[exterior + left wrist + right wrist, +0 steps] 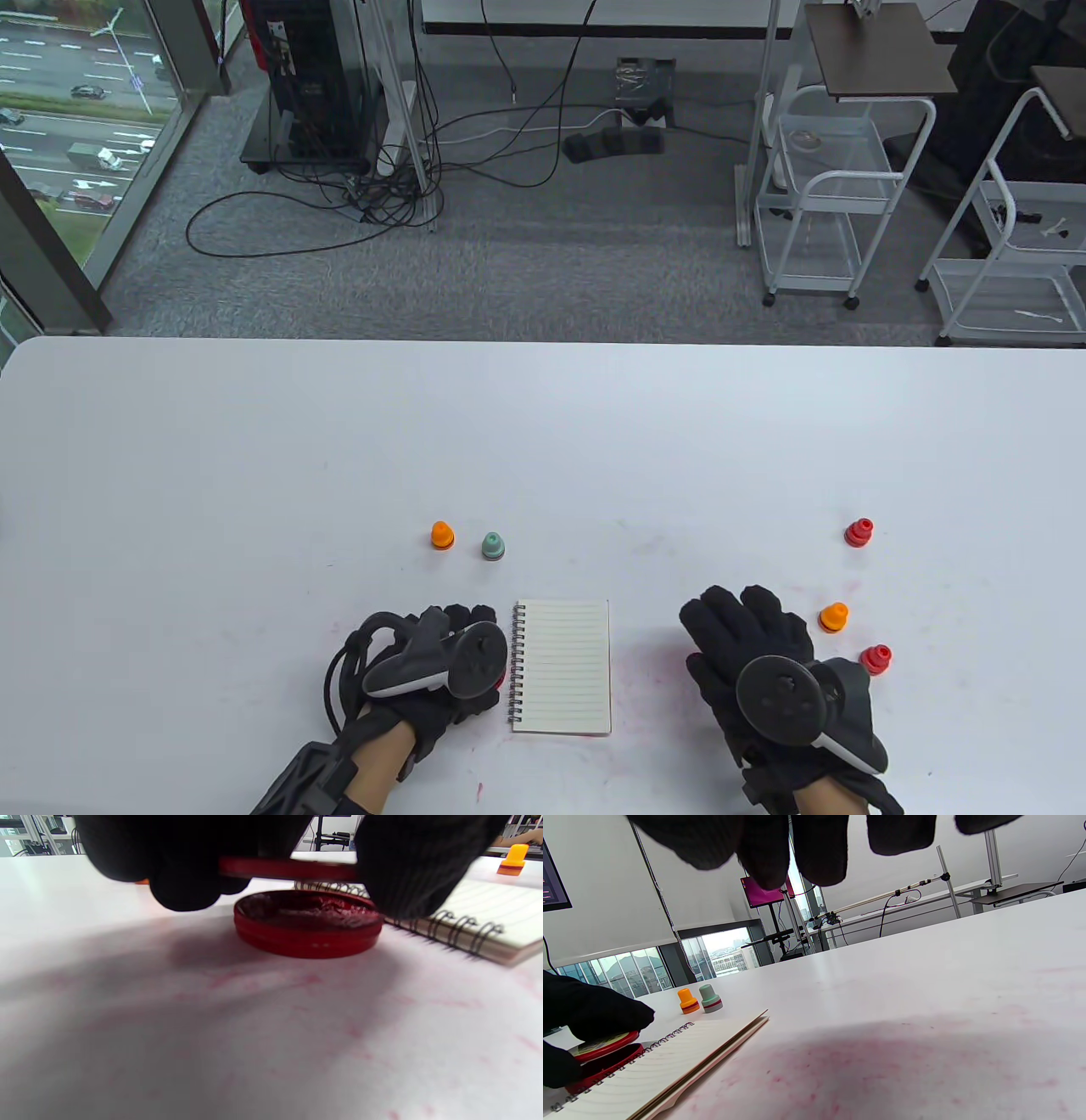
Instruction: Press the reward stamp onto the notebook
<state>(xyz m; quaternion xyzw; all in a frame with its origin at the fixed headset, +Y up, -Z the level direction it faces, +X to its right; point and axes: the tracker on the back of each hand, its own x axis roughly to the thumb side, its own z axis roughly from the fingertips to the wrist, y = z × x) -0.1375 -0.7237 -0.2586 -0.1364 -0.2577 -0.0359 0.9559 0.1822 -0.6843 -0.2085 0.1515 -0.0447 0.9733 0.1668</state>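
Left hand (433,666): fingers curled round the red ink pad lid (288,869), holding it just above the open red ink pad (307,923), which sat on the white table (254,475) just left of the notebook's spiral.
Right hand (764,662): fingers relaxed, holding nothing, right of the notebook.
Spiral notebook (564,666): lay open on a lined page between the hands.
Stamps: orange (441,535) and green (493,546) beyond the notebook; red (859,532), orange (834,617) and red (876,659) near the right hand.
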